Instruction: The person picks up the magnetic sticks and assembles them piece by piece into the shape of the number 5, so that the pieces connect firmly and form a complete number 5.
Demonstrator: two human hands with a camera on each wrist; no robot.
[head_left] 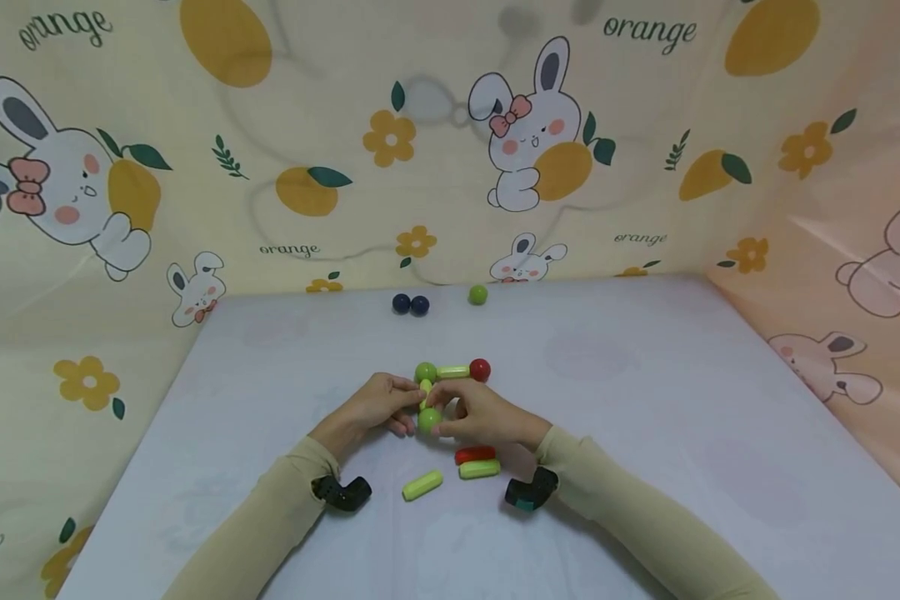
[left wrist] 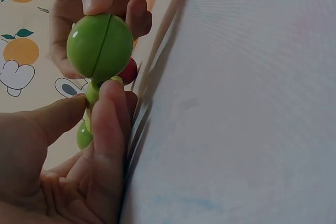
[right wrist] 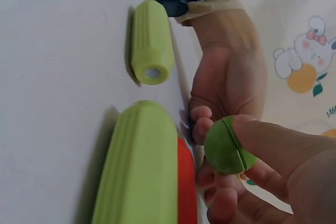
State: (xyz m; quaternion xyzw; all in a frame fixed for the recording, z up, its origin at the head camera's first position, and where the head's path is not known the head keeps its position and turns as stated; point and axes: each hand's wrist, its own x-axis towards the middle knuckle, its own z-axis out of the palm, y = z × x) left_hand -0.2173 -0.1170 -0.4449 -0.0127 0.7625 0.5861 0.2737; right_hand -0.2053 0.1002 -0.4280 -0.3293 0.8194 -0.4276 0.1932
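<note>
Pinching light-green rod (head_left: 425, 386) in left hand (head_left: 378, 403), near green ball (head_left: 430, 420) in right hand (head_left: 487, 412). Held between both hands over the desk (head_left: 270, 533), with rod's long axis running forward from near ball toward far green ball (head_left: 425, 372).

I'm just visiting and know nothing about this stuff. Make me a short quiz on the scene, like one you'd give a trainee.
1. How many dark blue balls lie toward the back of the table?
2. True or false: the red rod lies beside a yellow-green rod.
3. Which hand pinches the green ball nearest the person?

Key:
1. Two.
2. True.
3. The right hand.
</note>
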